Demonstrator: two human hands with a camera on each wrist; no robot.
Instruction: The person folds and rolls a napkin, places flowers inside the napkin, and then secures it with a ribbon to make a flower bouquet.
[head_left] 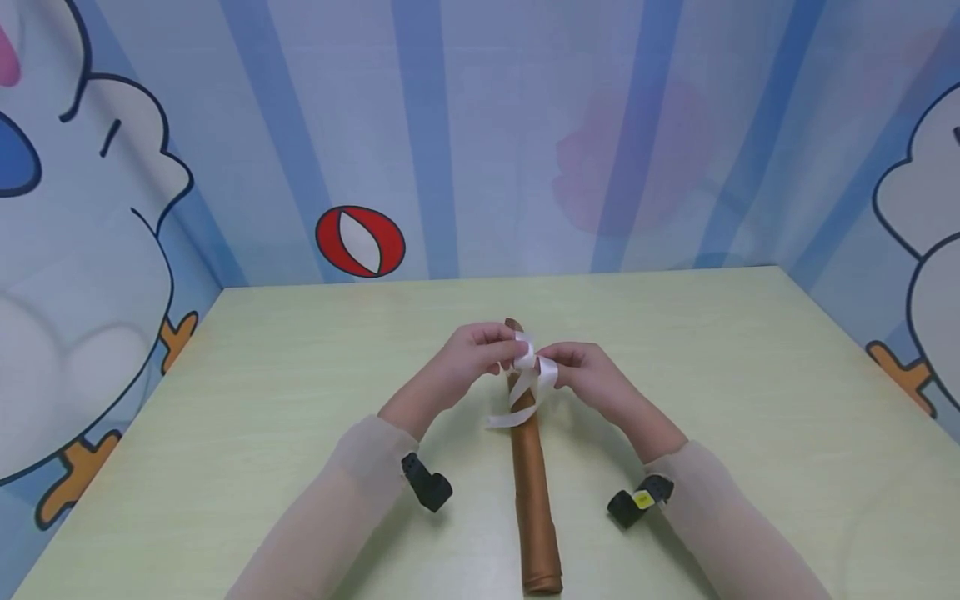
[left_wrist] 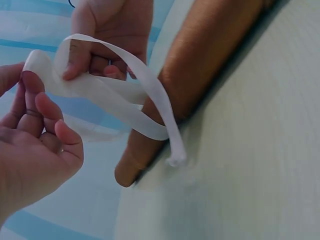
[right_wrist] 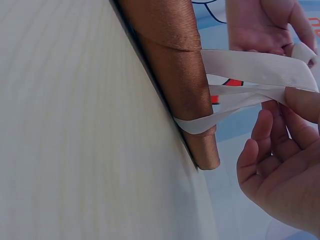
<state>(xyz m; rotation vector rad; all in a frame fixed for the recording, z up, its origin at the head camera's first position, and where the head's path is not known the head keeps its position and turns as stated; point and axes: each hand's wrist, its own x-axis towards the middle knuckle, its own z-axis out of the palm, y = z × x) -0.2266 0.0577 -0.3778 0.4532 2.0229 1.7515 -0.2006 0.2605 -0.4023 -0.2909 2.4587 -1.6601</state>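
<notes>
A long roll of shiny brown cloth (head_left: 534,500) lies lengthwise on the table, its narrower end pointing away from me. White ribbon (head_left: 549,373) passes around the roll near that far end, with loops above it and a loose tail hanging to the left. My left hand (head_left: 483,352) pinches a loop of the ribbon between thumb and index finger. From the other side my right hand (head_left: 588,373) pinches another part of it. Both hands are above the roll, and in the right wrist view the ribbon (right_wrist: 250,66) stretches from the roll to the fingers. Any knot is hidden.
The pale wood-look table (head_left: 337,333) meets a blue striped backdrop (head_left: 487,150) at its back edge. Printed cartoon figures cover the side panels, and a red and white ball (head_left: 360,242) is printed on the back one. Small black cameras (head_left: 427,483) are worn on both wrists.
</notes>
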